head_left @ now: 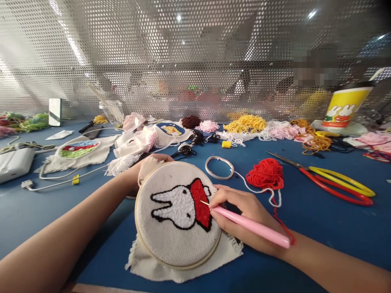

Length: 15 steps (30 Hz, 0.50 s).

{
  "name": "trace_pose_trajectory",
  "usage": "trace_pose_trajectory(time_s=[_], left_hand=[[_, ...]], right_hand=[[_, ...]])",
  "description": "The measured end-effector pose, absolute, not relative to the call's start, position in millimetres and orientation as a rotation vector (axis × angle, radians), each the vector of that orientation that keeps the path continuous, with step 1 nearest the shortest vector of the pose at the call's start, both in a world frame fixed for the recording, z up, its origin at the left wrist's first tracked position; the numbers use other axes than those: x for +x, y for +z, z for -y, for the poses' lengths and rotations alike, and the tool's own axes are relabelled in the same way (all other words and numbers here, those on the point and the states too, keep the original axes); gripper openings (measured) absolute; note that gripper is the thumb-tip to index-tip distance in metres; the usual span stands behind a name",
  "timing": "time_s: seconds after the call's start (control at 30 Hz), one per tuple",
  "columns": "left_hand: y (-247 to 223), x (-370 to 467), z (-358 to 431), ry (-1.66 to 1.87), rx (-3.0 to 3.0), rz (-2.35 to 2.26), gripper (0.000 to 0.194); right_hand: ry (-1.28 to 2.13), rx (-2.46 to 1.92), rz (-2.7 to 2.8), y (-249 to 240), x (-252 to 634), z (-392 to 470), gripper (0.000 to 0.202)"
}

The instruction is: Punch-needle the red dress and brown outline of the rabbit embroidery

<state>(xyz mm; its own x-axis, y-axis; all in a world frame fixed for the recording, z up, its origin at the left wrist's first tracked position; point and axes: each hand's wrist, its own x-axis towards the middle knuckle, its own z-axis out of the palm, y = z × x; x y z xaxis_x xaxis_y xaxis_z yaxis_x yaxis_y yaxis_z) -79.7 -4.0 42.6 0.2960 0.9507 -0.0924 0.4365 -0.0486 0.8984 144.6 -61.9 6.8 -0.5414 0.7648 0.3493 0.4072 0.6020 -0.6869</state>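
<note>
A round embroidery hoop [177,252] with cream cloth lies tilted in front of me, showing a white rabbit outlined in black with a red section. My left hand [152,160] is at the hoop's far left edge, its fingers mostly hidden behind the hoop and cloth. Between the fingertips of my right hand [241,211] is a pink punch needle [253,228], its metal tip at the red section. Red yarn trails from the handle's end near my wrist toward a red yarn bundle [265,174] at the right.
Scissors [330,181] with red and yellow handles lie on the right. A small ring [219,167] rests behind the hoop. Yarn bundles [247,123] and other embroidered cloths [79,152] line the back. A cup [346,106] stands back right; a white adapter [15,162] and cables lie left.
</note>
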Motion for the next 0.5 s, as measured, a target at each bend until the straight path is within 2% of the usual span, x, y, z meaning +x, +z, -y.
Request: trace_pose_trajectory(time_s=[0.17,0.3,0.4,0.5], left_hand=[[48,-79,7,0.640,1.506,-1.193,0.043],[51,-70,16,0.547,1.575,-1.132,0.041],[49,-66,19,0.555,1.760,-1.155,0.041],[46,-65,18,0.575,1.835,-1.162,0.040]], right_hand=[[0.713,-0.925,2.173,3,148,63,0.009],[0.595,-0.974,2.120,3,150,64,0.004],[0.493,-1.006,2.065,2,153,63,0.007],[0.552,-0.953,1.988,-1,156,63,0.008]])
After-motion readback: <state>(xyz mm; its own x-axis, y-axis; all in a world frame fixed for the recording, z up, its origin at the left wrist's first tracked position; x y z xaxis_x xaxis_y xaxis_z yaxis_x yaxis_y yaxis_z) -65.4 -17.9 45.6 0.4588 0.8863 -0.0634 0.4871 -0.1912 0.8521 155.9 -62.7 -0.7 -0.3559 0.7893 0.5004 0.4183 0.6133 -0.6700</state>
